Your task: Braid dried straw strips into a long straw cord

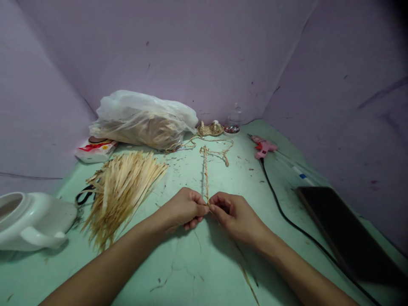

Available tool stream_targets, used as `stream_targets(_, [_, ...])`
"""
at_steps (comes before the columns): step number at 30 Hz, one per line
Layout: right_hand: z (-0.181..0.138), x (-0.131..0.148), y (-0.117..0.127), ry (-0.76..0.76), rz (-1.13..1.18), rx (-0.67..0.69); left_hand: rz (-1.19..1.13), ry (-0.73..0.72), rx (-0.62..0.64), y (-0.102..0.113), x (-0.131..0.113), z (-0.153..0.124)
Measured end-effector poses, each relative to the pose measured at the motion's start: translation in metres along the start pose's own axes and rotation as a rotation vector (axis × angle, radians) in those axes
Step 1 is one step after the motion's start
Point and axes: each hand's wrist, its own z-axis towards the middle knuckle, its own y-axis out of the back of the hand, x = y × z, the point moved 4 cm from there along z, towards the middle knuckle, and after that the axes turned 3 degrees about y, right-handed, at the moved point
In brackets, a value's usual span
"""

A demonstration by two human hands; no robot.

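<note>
Where the two hands met near the middle of the desk (197, 272), both were pinched shut on the near end of a thin braided straw cord (205, 174). The left hand (185, 209) and the right hand (234, 214) sat thumb to thumb, fingertips nearly touching — a grip that seemed meant to keep the plait tight at its working end. From there the cord ran straight toward 12 o'clock, then looped off to a small woven straw piece (209, 128) by the back wall.

At 10 o'clock lay a fanned bundle of flat straw strips (123, 187), close enough to the left hand to draw from, it seemed. Beyond it sat a clear plastic bag (143, 119) stuffed with more straw, with a red-and-white box (94, 149) beside it. A white pot (30, 219) stood at 9 o'clock.

At 1 o'clock lay a pink glue gun (263, 147) — its black cable (287, 216) trailed back past the right wrist. A dark flat device (344, 231), possibly a phone or tablet, lay at 3 o'clock.

The desk was pale green, scuffed and littered with straw bits; dull purple walls closed it in.
</note>
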Motion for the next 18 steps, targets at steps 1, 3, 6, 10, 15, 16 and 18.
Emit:
stream_targets(1, [0.0, 0.001, 0.001, 0.009, -0.019, 0.012, -0.003, -0.001, -0.002, 0.0, 0.0, 0.0])
stream_targets(3, [-0.001, 0.002, 0.002, 0.018, -0.042, 0.024, -0.023, -0.007, -0.029, 0.001, 0.0, 0.0])
stream_targets(6, [-0.002, 0.003, 0.001, 0.017, -0.07, 0.021, -0.047, -0.015, -0.074, 0.002, 0.002, 0.003])
stream_targets(10, [-0.003, 0.007, 0.003, -0.008, -0.169, -0.018, 0.009, -0.064, -0.13, 0.002, 0.006, 0.005])
stream_targets(15, [-0.009, 0.017, 0.01, -0.108, -0.369, -0.064, 0.056, -0.097, -0.212, -0.001, 0.007, 0.006])
stream_targets(16, [-0.011, 0.019, 0.01, -0.126, -0.388, -0.059, 0.04, -0.088, -0.222, -0.003, 0.007, 0.006])
stream_targets(18, [-0.017, 0.023, 0.006, -0.12, -0.425, -0.052, -0.03, -0.06, -0.227, -0.005, 0.007, 0.005])
